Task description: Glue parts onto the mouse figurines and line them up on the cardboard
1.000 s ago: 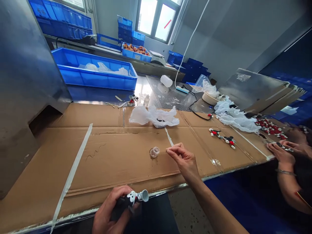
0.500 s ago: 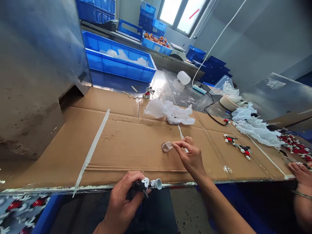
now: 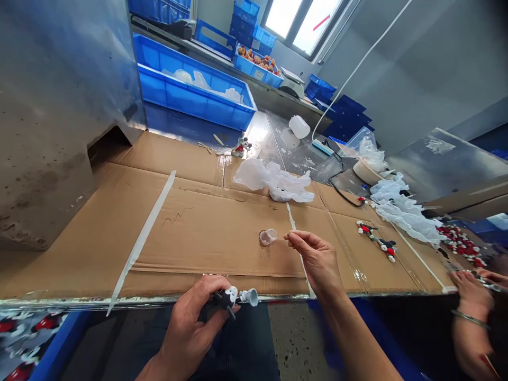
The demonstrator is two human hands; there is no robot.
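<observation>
My left hand (image 3: 194, 323) is closed round a small black, white and grey mouse figure (image 3: 234, 297), held just below the table's front edge. My right hand (image 3: 313, 256) hovers over the cardboard with thumb and forefinger pinched together on something too small to make out. Just left of those fingertips a small clear plastic cup (image 3: 268, 236) stands on the cardboard sheet (image 3: 190, 233).
A crumpled white plastic bag (image 3: 278, 182) lies further back. Two red and black figures (image 3: 377, 238) lie to the right, one more figure (image 3: 241, 148) stands at the back. Another person's hand (image 3: 472, 288) works at the right edge. A blue bin (image 3: 190, 95) and a metal housing (image 3: 59, 106) fill the left.
My right hand has drawn back a little from the clear cup, still pinched. The view has tipped slightly down and left. My left hand keeps holding the figure.
</observation>
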